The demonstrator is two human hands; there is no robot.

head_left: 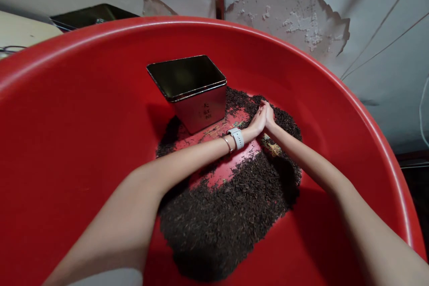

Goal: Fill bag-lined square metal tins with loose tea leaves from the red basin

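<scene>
Bare arms (134, 196) overhang dark leaves (231, 214) spread lengthwise away, slightly rightward.

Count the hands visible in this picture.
2: the left hand and the right hand, close together over the dark loose material inside the red tub.

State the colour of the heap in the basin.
The heap is blackish brown, best seen in the head view.

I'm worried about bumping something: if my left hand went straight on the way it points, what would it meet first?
Most likely your right hand, since your left hand seems pressed against it. Beyond that lie dark leaves, then the red tub, though depth is hard to judge.
</scene>
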